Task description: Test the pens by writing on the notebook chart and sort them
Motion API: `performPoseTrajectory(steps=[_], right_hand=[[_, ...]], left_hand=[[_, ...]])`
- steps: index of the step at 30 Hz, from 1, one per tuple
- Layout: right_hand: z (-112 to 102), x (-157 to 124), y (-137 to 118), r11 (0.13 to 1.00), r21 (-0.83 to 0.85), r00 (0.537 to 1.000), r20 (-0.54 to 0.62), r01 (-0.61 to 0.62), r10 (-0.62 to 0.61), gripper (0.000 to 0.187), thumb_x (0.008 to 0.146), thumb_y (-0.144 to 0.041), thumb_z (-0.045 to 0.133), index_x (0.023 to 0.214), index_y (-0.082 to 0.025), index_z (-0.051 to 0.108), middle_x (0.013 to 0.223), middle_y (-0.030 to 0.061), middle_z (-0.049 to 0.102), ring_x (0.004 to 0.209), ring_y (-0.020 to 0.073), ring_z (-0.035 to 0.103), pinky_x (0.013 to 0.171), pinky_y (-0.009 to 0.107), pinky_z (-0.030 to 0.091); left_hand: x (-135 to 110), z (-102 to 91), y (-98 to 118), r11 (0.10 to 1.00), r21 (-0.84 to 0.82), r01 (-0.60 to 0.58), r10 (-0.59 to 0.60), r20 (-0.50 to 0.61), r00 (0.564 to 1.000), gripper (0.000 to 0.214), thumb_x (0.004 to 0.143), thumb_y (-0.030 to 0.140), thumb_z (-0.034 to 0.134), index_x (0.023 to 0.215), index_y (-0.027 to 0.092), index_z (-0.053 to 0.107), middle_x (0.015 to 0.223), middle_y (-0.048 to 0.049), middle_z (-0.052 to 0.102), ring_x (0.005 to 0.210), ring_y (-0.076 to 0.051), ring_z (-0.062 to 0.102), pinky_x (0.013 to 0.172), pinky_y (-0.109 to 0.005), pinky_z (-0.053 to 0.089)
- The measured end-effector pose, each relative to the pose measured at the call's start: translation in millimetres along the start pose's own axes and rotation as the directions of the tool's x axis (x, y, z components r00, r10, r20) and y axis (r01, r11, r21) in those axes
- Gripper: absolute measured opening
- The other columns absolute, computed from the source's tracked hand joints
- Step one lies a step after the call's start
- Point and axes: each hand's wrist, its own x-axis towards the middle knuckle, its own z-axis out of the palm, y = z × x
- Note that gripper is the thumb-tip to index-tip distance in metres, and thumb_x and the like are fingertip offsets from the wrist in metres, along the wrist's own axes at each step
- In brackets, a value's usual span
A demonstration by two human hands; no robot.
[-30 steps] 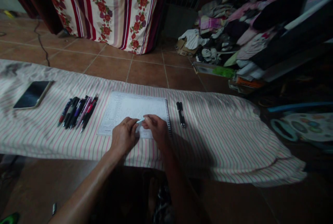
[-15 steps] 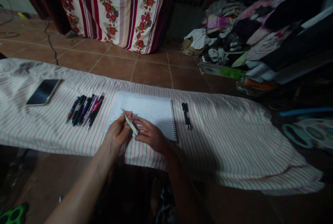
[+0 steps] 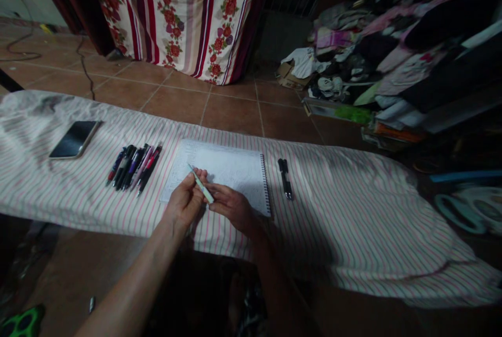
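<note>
A pale green and white pen (image 3: pixel 202 185) lies slanted between my hands, its pointed end up and to the left. My left hand (image 3: pixel 187 196) is closed round its middle, thumb and fingers against the barrel. Fingers of my right hand (image 3: pixel 232 205) pinch near its lower, thicker end. Both hands are above the near half of a spiral notebook (image 3: pixel 235 164), whose open page bears faint writing. To the left a row of several pens (image 3: pixel 133 167) rests on the striped cloth. Two black pens (image 3: pixel 285 179) lie side by side right of the notebook.
A dark-screened phone (image 3: pixel 75 139) lies at the left of the striped cloth (image 3: pixel 353 211) covering the long table. Beyond are a tiled floor (image 3: pixel 231 109), a flowered curtain (image 3: pixel 172 18) and a heap of clothes (image 3: pixel 376 49). A green object (image 3: pixel 23 321) is at the lower left.
The whole scene has shifted slightly right and down as my head moved. The pen stays between both hands, and the fingers of my right hand have drawn in a little closer round its lower end.
</note>
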Motion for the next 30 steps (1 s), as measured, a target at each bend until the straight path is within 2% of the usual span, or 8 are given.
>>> performPoseTrajectory(steps=[4,9,15,18,22,24,26,30], right_hand=[[-3,0,5,0.999,0.037,1.0,-0.006,0.005,-0.005,0.043,0.066,-0.019,0.07,0.108,-0.023,0.06,0.11,0.0024,0.065,0.1,0.0178,0.061,0.09,0.035,0.047],[-7,-1,9,0.998,0.055,0.996,-0.086,-0.03,0.034,0.037,0.067,-0.019,0.069,0.103,-0.024,0.062,0.096,-0.0007,0.07,0.083,0.0146,0.066,0.083,0.033,0.05],[1,-5,4,0.999,0.048,0.999,-0.051,0.002,0.0,0.044,0.066,-0.02,0.07,0.109,-0.026,0.06,0.099,-0.0009,0.069,0.088,0.0168,0.065,0.087,0.036,0.048],[3,-6,1,0.989,-0.135,0.993,-0.098,0.059,-0.073,0.037,0.069,-0.023,0.069,0.105,-0.026,0.064,0.095,-0.0009,0.068,0.087,0.0168,0.063,0.084,0.034,0.048],[4,-5,1,0.906,-0.379,0.958,-0.133,0.189,-0.255,0.027,0.071,-0.021,0.067,0.097,-0.027,0.069,0.084,-0.0014,0.066,0.08,0.0146,0.059,0.076,0.028,0.047],[6,-4,2,0.916,-0.356,0.952,-0.169,0.184,-0.257,0.024,0.071,-0.021,0.067,0.094,-0.027,0.069,0.082,-0.0016,0.066,0.077,0.014,0.059,0.073,0.027,0.047],[9,-4,2,0.956,-0.263,0.964,-0.193,0.129,-0.183,0.023,0.069,-0.023,0.068,0.093,-0.025,0.069,0.081,-0.0018,0.066,0.075,0.0139,0.06,0.072,0.027,0.048],[13,-5,-5,0.999,-0.023,0.994,-0.095,0.046,-0.048,0.035,0.067,-0.023,0.07,0.101,-0.024,0.064,0.093,-0.001,0.067,0.085,0.0152,0.062,0.079,0.03,0.048]], left_hand=[[-1,-0.7,-1,0.999,-0.019,-0.028,0.028,0.012,1.0,0.022,0.09,0.011,0.036,0.081,0.011,0.056,0.075,-0.0032,0.061,0.065,-0.006,0.063,0.061,-0.012,0.053],[4,-6.0,-4,0.995,-0.038,-0.089,0.092,0.09,0.992,0.019,0.087,0.008,0.042,0.078,0.01,0.059,0.08,-0.0061,0.064,0.082,-0.014,0.065,0.071,-0.021,0.055],[7,-7.8,-5,0.991,-0.133,0.017,-0.002,0.107,0.994,0.023,0.089,0.007,0.037,0.078,0.009,0.058,0.076,-0.0052,0.064,0.083,-0.013,0.066,0.072,-0.019,0.055],[9,-10.1,-7,0.986,-0.165,0.024,-0.004,0.125,0.992,0.025,0.09,0.007,0.034,0.079,0.01,0.056,0.074,-0.0037,0.063,0.083,-0.012,0.066,0.073,-0.018,0.055],[10,-10.9,-7,0.988,-0.149,0.047,-0.02,0.176,0.984,0.025,0.091,0.009,0.032,0.083,0.011,0.055,0.078,-0.0038,0.062,0.084,-0.01,0.066,0.065,-0.011,0.053],[8,-9.9,-5,0.988,-0.146,0.043,-0.017,0.176,0.984,0.025,0.091,0.009,0.032,0.084,0.012,0.055,0.079,-0.0038,0.063,0.084,-0.009,0.066,0.062,-0.009,0.052],[6,-8.5,-4,0.987,-0.15,0.05,-0.025,0.162,0.986,0.024,0.092,0.01,0.032,0.083,0.012,0.054,0.078,-0.0039,0.063,0.084,-0.01,0.066,0.06,-0.011,0.053],[2,-6.9,-2,0.988,-0.135,0.08,-0.055,0.182,0.982,0.025,0.093,0.016,0.032,0.083,0.011,0.055,0.076,-0.0046,0.064,0.084,-0.012,0.066,0.058,-0.014,0.054]])
